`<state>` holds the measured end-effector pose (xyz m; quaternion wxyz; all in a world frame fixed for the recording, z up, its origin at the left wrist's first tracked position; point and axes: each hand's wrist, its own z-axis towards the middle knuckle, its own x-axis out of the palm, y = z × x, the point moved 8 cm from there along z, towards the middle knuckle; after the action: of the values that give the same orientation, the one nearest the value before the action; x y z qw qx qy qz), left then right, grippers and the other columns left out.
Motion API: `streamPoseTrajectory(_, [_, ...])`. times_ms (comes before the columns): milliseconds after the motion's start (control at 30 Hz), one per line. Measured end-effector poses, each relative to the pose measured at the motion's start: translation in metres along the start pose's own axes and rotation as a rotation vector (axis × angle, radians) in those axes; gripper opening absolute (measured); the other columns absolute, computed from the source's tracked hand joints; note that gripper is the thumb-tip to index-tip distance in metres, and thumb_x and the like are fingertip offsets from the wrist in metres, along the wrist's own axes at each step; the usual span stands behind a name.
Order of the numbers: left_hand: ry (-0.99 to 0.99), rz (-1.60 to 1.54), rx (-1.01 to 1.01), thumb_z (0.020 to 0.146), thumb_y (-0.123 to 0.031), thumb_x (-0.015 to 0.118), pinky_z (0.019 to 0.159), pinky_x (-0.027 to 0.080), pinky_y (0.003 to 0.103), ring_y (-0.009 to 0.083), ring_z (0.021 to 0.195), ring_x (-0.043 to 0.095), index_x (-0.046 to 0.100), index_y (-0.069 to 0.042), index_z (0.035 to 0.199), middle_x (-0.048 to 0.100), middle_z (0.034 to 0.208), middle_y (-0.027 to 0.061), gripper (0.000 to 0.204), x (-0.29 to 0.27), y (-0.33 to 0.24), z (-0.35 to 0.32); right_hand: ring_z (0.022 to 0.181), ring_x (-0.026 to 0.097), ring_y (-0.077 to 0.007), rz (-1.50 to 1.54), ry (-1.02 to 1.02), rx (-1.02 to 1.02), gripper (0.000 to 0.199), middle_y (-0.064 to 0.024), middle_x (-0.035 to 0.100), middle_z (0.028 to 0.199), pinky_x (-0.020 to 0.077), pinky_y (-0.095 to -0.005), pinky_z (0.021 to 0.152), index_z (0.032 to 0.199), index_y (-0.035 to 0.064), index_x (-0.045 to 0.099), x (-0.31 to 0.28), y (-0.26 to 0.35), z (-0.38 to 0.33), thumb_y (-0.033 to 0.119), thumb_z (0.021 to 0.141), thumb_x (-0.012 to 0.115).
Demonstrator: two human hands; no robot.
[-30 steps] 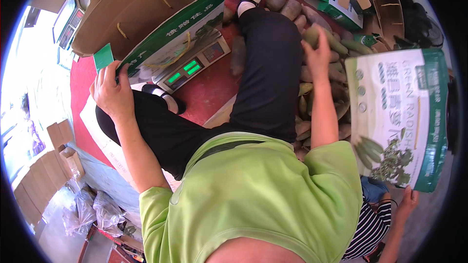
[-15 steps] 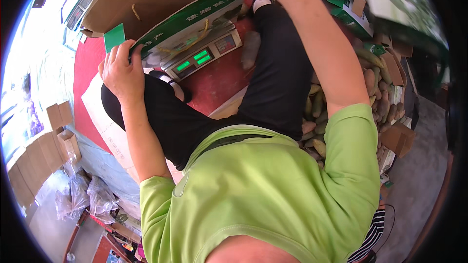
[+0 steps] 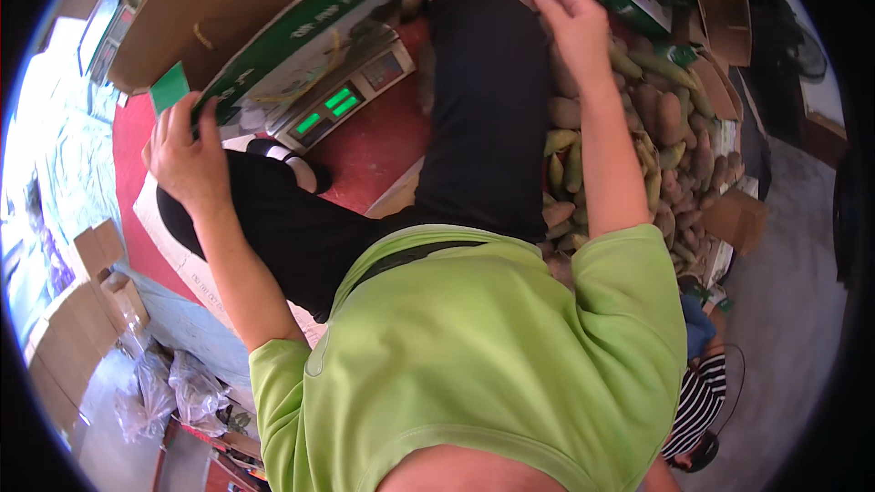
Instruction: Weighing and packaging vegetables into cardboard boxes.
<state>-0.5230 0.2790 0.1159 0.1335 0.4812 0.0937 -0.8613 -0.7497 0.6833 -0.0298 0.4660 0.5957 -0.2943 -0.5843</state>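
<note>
Matt brown cardboard box (image 3: 219,9); glossy lit scale (image 3: 342,100) display; rough-skinned tubers (image 3: 670,118); smooth red floor (image 3: 374,150).

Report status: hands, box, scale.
Left hand gripping the green flap of the cardboard box. Right hand open, empty, above the sweet potato pile. Box sits on the scale; display lit.

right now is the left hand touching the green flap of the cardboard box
Touching. The head view shows the left hand with its fingertips pressed on the edge of the green flap of the open cardboard box.
</note>
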Motion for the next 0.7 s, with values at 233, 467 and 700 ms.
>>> streamPoseTrajectory(233, [0.019,-0.010,-0.057,0.078,-0.024,0.069,0.073,0.043,0.035,0.0207,0.080,0.063,0.066,-0.014,0.089,0.067,0.084,0.0005,0.015,0.009,0.006,-0.001,0.096,0.063,-0.0297,-0.508,0.273,0.475,0.035,-0.0159,0.065,0.100,0.0484,-0.0367,0.082,0.108,0.0041,0.060,-0.038,-0.185,-0.157,0.017,0.077,0.069])
streamPoseTrajectory(467, [-0.010,-0.020,-0.075,0.078,-0.023,0.069,0.074,0.043,0.034,0.0212,0.080,0.063,0.066,-0.013,0.089,0.066,0.084,0.0009,0.015,0.004,0.013,-0.004,0.120,0.048,-0.0290,-0.898,0.754,0.941,0.060,-0.0073,0.056,0.125,0.0401,-0.0445,0.099,0.125,0.0172,0.053,-0.044,-0.200,-0.307,0.029,0.070,0.073])
streamPoseTrajectory(700, [-0.026,-0.026,-0.056,0.077,-0.023,0.070,0.074,0.043,0.036,0.0229,0.078,0.062,0.065,-0.013,0.088,0.065,0.079,0.0024,0.015,0.007,0.004,0.000,0.127,0.040,-0.0241,-1.077,0.966,0.797,0.069,-0.0008,0.048,0.133,0.0363,-0.0504,0.100,0.127,0.0239,0.051,-0.046,-0.204,-0.343,0.029,0.063,0.077])
